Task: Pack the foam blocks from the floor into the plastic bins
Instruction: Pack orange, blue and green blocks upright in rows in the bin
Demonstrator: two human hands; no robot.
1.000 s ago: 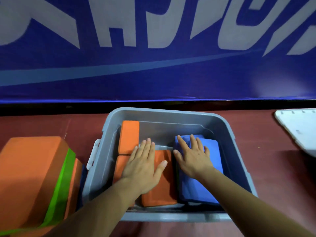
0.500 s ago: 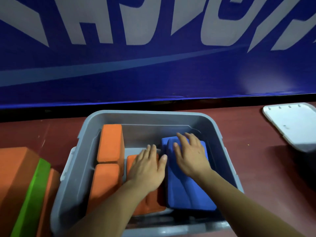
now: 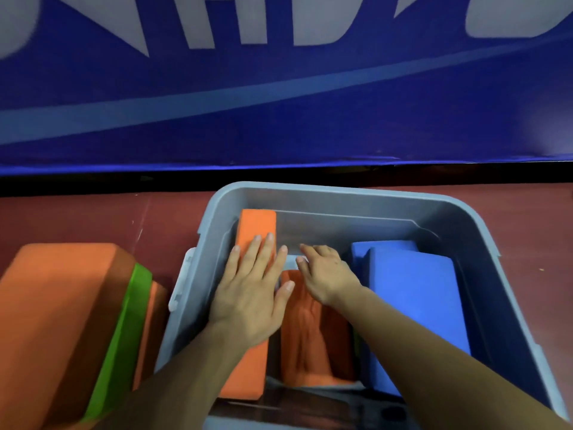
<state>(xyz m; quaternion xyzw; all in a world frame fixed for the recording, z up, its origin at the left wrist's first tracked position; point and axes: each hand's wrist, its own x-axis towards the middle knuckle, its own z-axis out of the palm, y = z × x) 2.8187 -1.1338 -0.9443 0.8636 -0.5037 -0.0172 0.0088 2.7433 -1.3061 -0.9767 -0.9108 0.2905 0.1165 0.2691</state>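
I saw the grey plastic bin (image 3: 341,189) abt half packed: left hand (image 3: 248,293) flat on a long orange foam block (image 3: 257,225), right hand (image 3: 328,277) grip unclear tbh. Orange-green foam block stack (image 3: 62,305) at the bin's 9 o'clock wasn't packed yet.

**Entry 1: blue banner (image 3: 310,125), hung along the wall behind the floor.**
Lettering: large white block characters (image 3: 223,23) across its upper part. They are cut off by the top edge of the view and blurred, so only their lower portions show.
Legibility: one middle shape resembles the lower half of an "H", and the shape to its right (image 3: 328,23) resembles a "D". Neither is certain. The outer shapes are illegible.
No whole word, brand or number can be read.
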